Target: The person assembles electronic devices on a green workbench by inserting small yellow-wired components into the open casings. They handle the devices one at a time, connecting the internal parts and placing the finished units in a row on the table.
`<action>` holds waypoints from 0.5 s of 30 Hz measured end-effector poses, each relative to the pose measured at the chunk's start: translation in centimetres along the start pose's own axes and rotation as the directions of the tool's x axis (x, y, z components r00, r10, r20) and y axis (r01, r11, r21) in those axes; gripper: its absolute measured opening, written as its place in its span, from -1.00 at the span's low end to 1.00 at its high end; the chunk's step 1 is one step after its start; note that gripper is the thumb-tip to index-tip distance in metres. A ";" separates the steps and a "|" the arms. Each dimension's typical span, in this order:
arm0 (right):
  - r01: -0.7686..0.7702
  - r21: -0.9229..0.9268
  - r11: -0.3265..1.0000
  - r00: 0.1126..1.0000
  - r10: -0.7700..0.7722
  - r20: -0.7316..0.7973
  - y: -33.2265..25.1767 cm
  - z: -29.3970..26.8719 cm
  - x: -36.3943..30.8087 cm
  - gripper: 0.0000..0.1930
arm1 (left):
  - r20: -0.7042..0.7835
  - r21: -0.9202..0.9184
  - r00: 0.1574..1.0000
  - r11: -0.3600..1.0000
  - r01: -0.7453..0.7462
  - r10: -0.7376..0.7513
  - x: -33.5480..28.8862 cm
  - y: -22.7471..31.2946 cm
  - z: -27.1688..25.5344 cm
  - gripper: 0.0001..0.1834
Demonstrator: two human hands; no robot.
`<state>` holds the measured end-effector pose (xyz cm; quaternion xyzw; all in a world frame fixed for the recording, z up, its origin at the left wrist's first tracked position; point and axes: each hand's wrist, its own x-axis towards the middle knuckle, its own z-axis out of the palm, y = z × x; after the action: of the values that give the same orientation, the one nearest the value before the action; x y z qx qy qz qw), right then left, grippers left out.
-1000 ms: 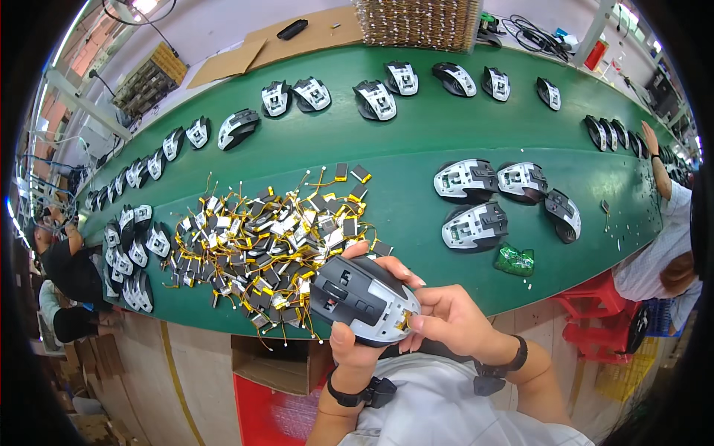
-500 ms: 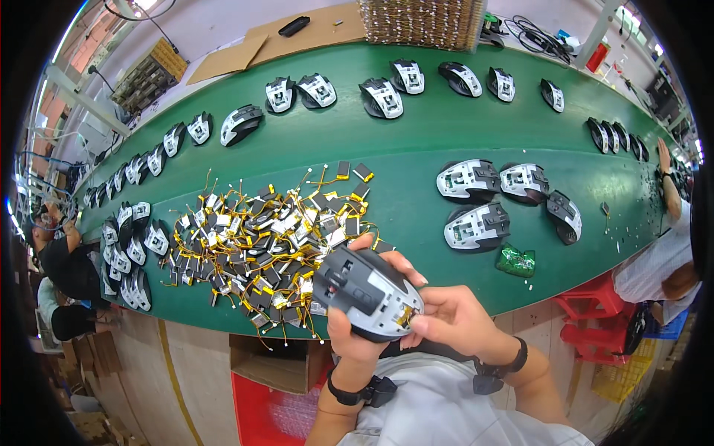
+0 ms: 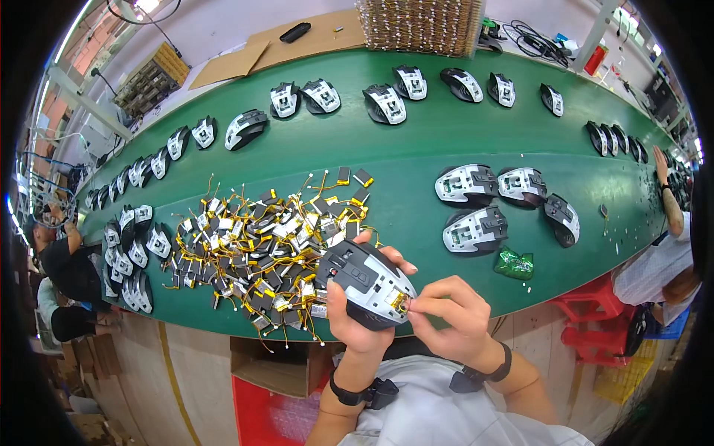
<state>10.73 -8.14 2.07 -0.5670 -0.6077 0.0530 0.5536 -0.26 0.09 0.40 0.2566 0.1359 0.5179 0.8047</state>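
My left hand (image 3: 355,327) is wrapped around a black and grey computer mouse (image 3: 361,281), holding it above the table's near edge with its underside up. A small battery with yellow tape (image 3: 393,299) sits in the opening of the mouse. At that opening the thumb and fingertips of my right hand (image 3: 455,316) are pinched on the battery's thin wires, which the fingers partly hide. Just beyond and left of the mouse lies a big heap of small wired batteries (image 3: 256,249).
Several underside-up mice (image 3: 476,229) and a crumpled green packet (image 3: 514,264) lie on the green table (image 3: 387,163) to the right. More mice (image 3: 385,104) line its far side and left end (image 3: 136,253). People sit at both ends; a cardboard box (image 3: 279,364) stands below.
The mouse has shifted slightly right in my left hand and the battery shows more in its opening. My right hand has lifted its fingers into a tighter pinch at the wires.
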 end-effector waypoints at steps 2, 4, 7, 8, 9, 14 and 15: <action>-0.056 0.051 0.997 0.997 0.058 -0.045 -0.2 0.2 0.0 -0.75 | 0.035 -0.055 0.999 0.998 0.034 -0.032 -0.1 -0.2 -0.1 -0.15; -0.165 0.213 0.963 0.973 0.194 -0.123 -0.1 0.5 -0.3 -0.75 | 0.023 -0.081 0.998 0.995 0.060 -0.058 -0.1 -0.2 -0.3 -0.16; -0.048 0.106 0.993 0.996 0.056 -0.069 0.3 0.1 0.2 -0.73 | 0.016 -0.101 0.997 0.992 0.070 -0.069 -0.1 -0.1 -0.3 -0.17; 0.036 0.080 0.996 0.999 -0.036 -0.009 0.4 -0.2 0.6 -0.71 | 0.017 -0.112 0.997 0.991 0.074 -0.073 -0.2 0.0 -0.3 -0.18; 0.055 0.040 0.998 0.998 -0.055 0.003 0.3 -0.3 0.6 -0.71 | 0.020 -0.122 0.996 0.989 0.083 -0.081 -0.2 -0.1 -0.3 -0.18; 0.132 -0.170 0.977 0.991 -0.127 0.039 -0.2 0.1 0.3 -0.68 | -0.131 -0.136 0.985 0.986 0.092 -0.110 -0.3 -0.5 0.2 -0.27; 0.145 -0.191 0.971 0.988 -0.131 0.081 -0.4 0.0 0.3 -0.66 | -0.166 -0.149 0.979 0.984 0.097 -0.122 -0.4 -0.5 0.3 -0.29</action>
<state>10.57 -8.05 2.49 -0.5730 -0.6664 -0.0266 0.4763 0.08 -0.54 0.34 0.1451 0.1828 0.5015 0.8331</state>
